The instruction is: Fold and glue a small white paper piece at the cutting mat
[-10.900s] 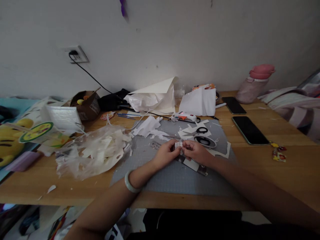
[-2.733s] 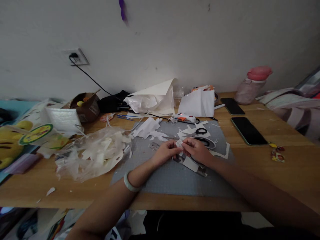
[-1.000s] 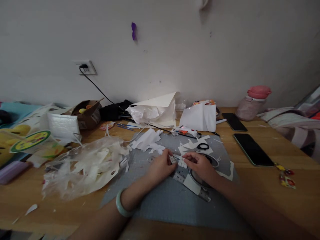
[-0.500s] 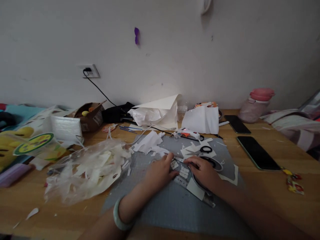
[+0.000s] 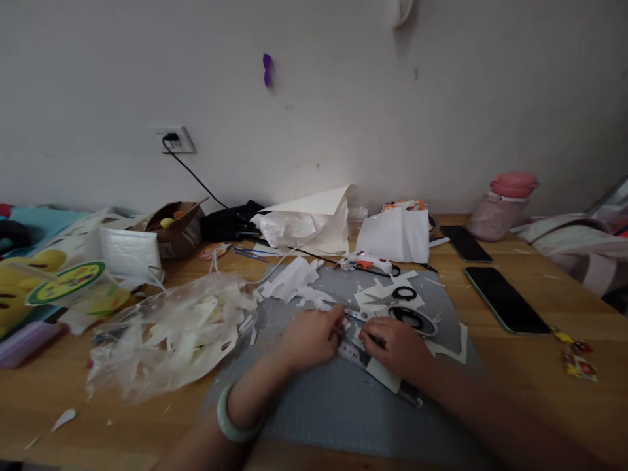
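Observation:
My left hand (image 5: 314, 337) is low over the grey cutting mat (image 5: 314, 418), its fingers curled together at small white pieces (image 5: 357, 332); what they pinch is too small to make out. Opposite it, my right hand (image 5: 395, 345) is closed too, thumb and finger pressed together at the same pieces, their contents hidden. Just beyond both hands lie scissors (image 5: 413, 319) with black-lined handles, blades pointing left. A clear ruler (image 5: 349, 352) lies slanting on the mat between my hands, with a cream paper piece (image 5: 383, 376) across it.
A clear plastic bag of paper scraps (image 5: 171, 333) lies left of the mat. Behind the scissors are paper offcuts (image 5: 377, 294) and a white glue gun (image 5: 375, 262). Two phones (image 5: 505, 301) (image 5: 466, 243) and a pink-lidded bottle (image 5: 500, 208) are at the right.
My right hand has drawn slightly down and away from the scissors, uncovering more of the handles. My left fingers have curled in over the small white pieces.

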Demonstrator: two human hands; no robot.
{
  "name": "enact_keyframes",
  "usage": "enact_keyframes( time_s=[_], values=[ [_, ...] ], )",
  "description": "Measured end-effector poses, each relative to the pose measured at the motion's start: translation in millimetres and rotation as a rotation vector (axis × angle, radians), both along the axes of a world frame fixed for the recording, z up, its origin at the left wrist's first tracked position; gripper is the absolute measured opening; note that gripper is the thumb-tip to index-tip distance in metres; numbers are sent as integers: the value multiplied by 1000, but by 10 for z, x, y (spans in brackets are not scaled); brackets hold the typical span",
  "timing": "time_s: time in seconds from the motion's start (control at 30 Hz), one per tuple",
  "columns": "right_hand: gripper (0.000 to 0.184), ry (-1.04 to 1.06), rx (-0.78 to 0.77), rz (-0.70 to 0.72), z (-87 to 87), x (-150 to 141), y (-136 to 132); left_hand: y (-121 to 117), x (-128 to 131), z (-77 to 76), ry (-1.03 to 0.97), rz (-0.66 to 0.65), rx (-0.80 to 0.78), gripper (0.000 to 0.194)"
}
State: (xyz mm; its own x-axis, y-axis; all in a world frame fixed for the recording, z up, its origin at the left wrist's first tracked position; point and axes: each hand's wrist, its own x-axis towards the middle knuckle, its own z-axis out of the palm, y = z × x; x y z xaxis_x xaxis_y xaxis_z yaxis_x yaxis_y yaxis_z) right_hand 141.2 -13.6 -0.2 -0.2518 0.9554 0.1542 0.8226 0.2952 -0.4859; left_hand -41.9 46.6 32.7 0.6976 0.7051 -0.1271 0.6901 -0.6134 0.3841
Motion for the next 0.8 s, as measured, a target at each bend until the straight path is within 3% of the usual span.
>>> enact_keyframes(
  time_s=[0.17, 0.3, 0.43, 0.63, 0.8],
  values=[
    [24, 48, -22, -8, 5, 8, 8, 104, -29, 53, -42, 231, 23, 21],
    [22, 106, -49, -52, 5, 18, 14, 237, -107, 48, 96, 494, 102, 41],
    [21, 115, -61, -53, -4, 29, 14, 334, -190, -32, 142, 506, 65, 40],
    [19, 144, -54, -33, -1, 37, 15, 426, -221, -137, -11, 432, 32, 44],
    [20, 121, -50, -13, 10, 38, 10, 564, -231, -268, -115, 469, 3, 45]
  ],
)
